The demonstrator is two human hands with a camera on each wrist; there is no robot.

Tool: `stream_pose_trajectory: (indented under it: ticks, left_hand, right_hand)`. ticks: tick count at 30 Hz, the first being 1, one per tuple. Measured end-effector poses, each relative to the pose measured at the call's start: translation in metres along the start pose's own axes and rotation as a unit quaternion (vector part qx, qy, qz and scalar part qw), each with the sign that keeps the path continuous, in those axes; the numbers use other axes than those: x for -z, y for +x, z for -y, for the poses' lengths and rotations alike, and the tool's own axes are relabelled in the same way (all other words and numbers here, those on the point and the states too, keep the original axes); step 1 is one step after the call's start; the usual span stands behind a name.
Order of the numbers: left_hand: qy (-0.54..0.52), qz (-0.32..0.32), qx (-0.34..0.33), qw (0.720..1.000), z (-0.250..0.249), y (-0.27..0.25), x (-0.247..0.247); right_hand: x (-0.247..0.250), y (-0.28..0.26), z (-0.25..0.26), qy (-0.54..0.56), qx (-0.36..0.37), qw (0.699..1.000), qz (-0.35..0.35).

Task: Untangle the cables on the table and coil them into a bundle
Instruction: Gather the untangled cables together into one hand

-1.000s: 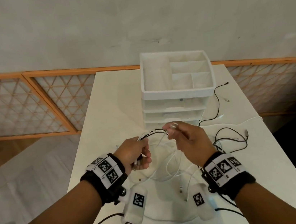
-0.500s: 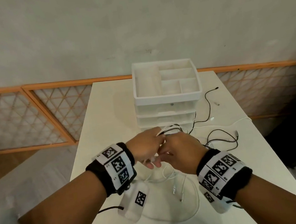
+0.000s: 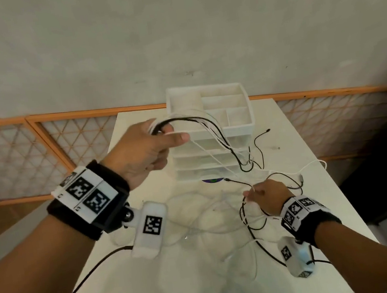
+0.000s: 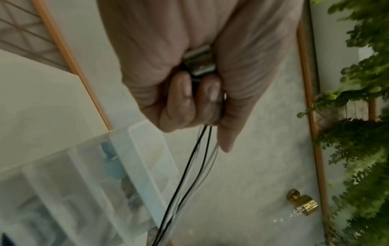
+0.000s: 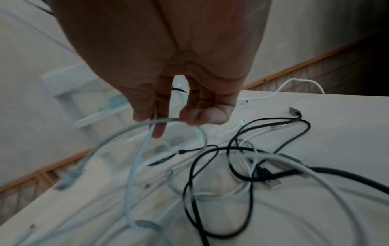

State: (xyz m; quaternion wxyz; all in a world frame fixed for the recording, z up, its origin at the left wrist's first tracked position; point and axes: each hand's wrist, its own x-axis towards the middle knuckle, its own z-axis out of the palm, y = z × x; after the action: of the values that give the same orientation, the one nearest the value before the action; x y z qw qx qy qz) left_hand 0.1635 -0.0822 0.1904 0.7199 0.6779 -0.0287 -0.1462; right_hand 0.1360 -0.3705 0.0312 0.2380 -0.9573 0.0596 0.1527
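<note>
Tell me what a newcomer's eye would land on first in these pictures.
First, the left hand, raised in front of the white drawer organizer and gripping a bunch of black and white cables that trail down to the table. Next, the right hand, low on the right, pinching a white cable above the tangle of loose cables.

A white drawer organiser (image 3: 212, 129) stands at the far end of a white table (image 3: 156, 286), orange lattice panelling (image 3: 16, 157) behind.
</note>
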Motion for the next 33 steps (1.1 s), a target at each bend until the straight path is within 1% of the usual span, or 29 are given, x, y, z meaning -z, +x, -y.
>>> stream_pose_trajectory:
  ticks: [1, 2, 4, 6, 8, 9, 10, 11, 12, 13, 14, 15, 16, 17, 18, 20, 22, 23, 24, 26, 29, 30, 31, 32, 33]
  left_hand:
    - [-0.007, -0.022, -0.002, 1.0, 0.001, 0.002, 0.002]
    - [-0.001, -0.041, 0.001, 0.999, 0.004, 0.004, 0.004]
    - [0.041, -0.076, 0.028, 0.996, 0.016, 0.006, 0.006]
    - [0.062, -0.121, 0.067, 0.988, 0.034, 0.009, 0.009]
    - [0.036, -0.16, 0.096, 0.982, 0.048, 0.01, 0.013]
    - [0.013, -0.175, 0.104, 0.979, 0.052, 0.011, 0.016]
    - [-0.012, -0.189, 0.107, 0.976, 0.053, 0.012, 0.018]
    - [-0.038, -0.199, 0.107, 0.973, 0.052, 0.013, 0.019]
    - [-0.067, -0.204, 0.102, 0.971, 0.05, 0.013, 0.021]
    - [-0.096, -0.205, 0.092, 0.97, 0.046, 0.014, 0.021]
    - [-0.122, -0.203, 0.081, 0.968, 0.04, 0.014, 0.021]
    - [-0.137, -0.199, 0.071, 0.968, 0.035, 0.014, 0.02]
    - [-0.142, -0.195, 0.061, 0.969, 0.031, 0.015, 0.017]
    - [-0.139, -0.186, 0.052, 0.971, 0.028, 0.016, 0.012]
    - [-0.129, -0.169, 0.047, 0.976, 0.026, 0.017, 0.004]
    - [-0.105, -0.121, 0.039, 0.986, 0.026, 0.019, -0.023]
    - [-0.077, -0.066, 0.032, 0.994, 0.034, 0.02, -0.056]
    - [-0.06, -0.038, 0.032, 0.997, 0.041, 0.02, -0.071]
    - [-0.047, -0.011, 0.034, 0.998, 0.049, 0.019, -0.084]
    - [-0.023, 0.024, 0.051, 0.998, 0.072, 0.019, -0.096]
    - [0.06, 0.025, 0.088, 0.994, 0.106, 0.018, -0.084]
    - [0.093, 0.015, 0.094, 0.991, 0.113, 0.018, -0.076]
    - [0.121, 0.004, 0.099, 0.988, 0.118, 0.019, -0.067]
    - [0.142, -0.008, 0.102, 0.985, 0.122, 0.02, -0.059]
    - [0.15, -0.024, 0.104, 0.983, 0.124, 0.023, -0.049]
  right_hand:
    - [0.006, -0.001, 0.003, 0.02, -0.011, 1.0, -0.017]
    - [0.016, -0.003, 0.01, 0.054, -0.006, 0.997, -0.049]
    - [0.045, -0.01, 0.033, 0.143, 0.053, 0.979, -0.134]
    - [0.081, -0.023, 0.06, 0.236, 0.116, 0.939, -0.222]
    - [0.11, -0.031, 0.072, 0.308, 0.152, 0.885, -0.314]
    - [0.115, -0.028, 0.069, 0.319, 0.153, 0.87, -0.342]
    - [0.115, -0.023, 0.061, 0.307, 0.138, 0.873, -0.354]
    - [0.11, -0.017, 0.049, 0.275, 0.104, 0.891, -0.346]
    - [0.1, -0.01, 0.035, 0.225, 0.058, 0.919, -0.318]
    - [0.087, -0.005, 0.021, 0.168, 0.011, 0.949, -0.267]
    - [0.074, -0.002, 0.011, 0.111, -0.028, 0.971, -0.208]
    - [0.064, -0.004, 0.007, 0.074, -0.047, 0.982, -0.165]
    - [0.056, -0.006, 0.007, 0.068, -0.035, 0.987, -0.144]
    - [0.053, -0.011, 0.015, 0.086, 0.002, 0.987, -0.135]
    - [0.052, -0.018, 0.028, 0.12, 0.052, 0.983, -0.126]
    - [0.06, -0.032, 0.065, 0.184, 0.147, 0.966, -0.109]
    - [0.076, -0.043, 0.102, 0.215, 0.218, 0.944, -0.126]
    - [0.086, -0.048, 0.118, 0.236, 0.241, 0.93, -0.144]
    - [0.097, -0.051, 0.129, 0.269, 0.251, 0.915, -0.164]
    - [0.121, -0.055, 0.141, 0.36, 0.246, 0.876, -0.207]
    - [0.155, -0.056, 0.135, 0.46, 0.242, 0.801, -0.298]
    - [0.162, -0.055, 0.127, 0.485, 0.241, 0.783, -0.305]
    - [0.164, -0.055, 0.119, 0.504, 0.238, 0.777, -0.291]
    - [0.162, -0.054, 0.11, 0.512, 0.234, 0.784, -0.26]
    - [0.156, -0.054, 0.101, 0.502, 0.225, 0.806, -0.22]
